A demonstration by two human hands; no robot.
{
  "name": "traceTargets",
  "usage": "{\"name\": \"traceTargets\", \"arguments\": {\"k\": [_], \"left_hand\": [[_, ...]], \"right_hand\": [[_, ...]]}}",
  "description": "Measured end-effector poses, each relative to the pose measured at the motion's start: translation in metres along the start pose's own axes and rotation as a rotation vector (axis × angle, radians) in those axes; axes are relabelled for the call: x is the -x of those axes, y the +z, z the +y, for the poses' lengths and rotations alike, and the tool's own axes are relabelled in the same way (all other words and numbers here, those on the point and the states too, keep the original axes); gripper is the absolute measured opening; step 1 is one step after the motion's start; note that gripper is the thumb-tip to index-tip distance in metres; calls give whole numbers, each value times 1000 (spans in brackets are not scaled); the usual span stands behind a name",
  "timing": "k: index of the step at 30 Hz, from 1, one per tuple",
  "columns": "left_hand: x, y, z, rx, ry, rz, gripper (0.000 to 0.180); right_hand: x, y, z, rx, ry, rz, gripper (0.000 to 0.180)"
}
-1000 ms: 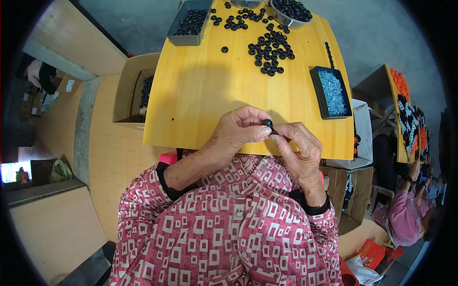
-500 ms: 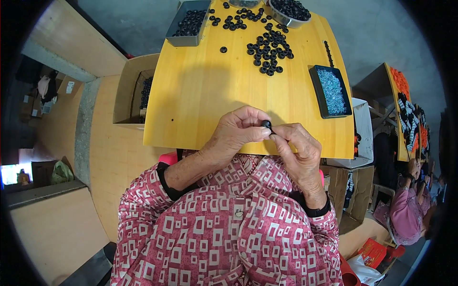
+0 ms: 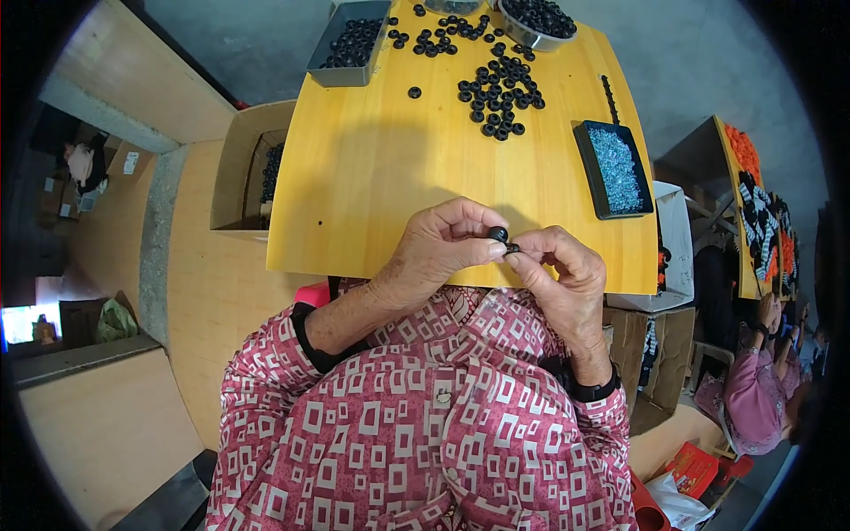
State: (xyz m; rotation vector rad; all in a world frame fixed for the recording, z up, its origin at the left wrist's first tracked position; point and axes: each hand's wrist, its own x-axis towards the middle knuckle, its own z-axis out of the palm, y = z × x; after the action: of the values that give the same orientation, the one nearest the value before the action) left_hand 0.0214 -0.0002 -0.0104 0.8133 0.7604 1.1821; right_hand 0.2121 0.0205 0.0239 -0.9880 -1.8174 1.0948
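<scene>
At the near edge of the yellow table, my left hand pinches a small round black part between thumb and fingertips. My right hand meets it from the other side, its thumb and forefinger closed on a small dark piece right beside the round part. Whether the two pieces are joined cannot be made out. Beyond my hands lie many loose black ring-shaped parts, each with a hole in its middle.
A black tray of small clear bluish pieces stands at the right, with a thin black rod behind it. Black parts fill a grey bin and a clear bowl. A cardboard box sits left; another person works far right.
My right hand has shifted slightly right and turned a little. The round black part has tipped slightly, and more of the dark piece beside it shows between my fingertips.
</scene>
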Motion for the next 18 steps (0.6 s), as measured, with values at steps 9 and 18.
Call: {"name": "traceTargets", "arguments": {"k": [9,18], "left_hand": [[2,1,3,-51,-72,-5,27],[3,2,4,-133,-40,-55,28]], "right_hand": [[-7,-14,-8,202,-241,20,13],[-8,-14,-6,294,-293,-39,17]]}}
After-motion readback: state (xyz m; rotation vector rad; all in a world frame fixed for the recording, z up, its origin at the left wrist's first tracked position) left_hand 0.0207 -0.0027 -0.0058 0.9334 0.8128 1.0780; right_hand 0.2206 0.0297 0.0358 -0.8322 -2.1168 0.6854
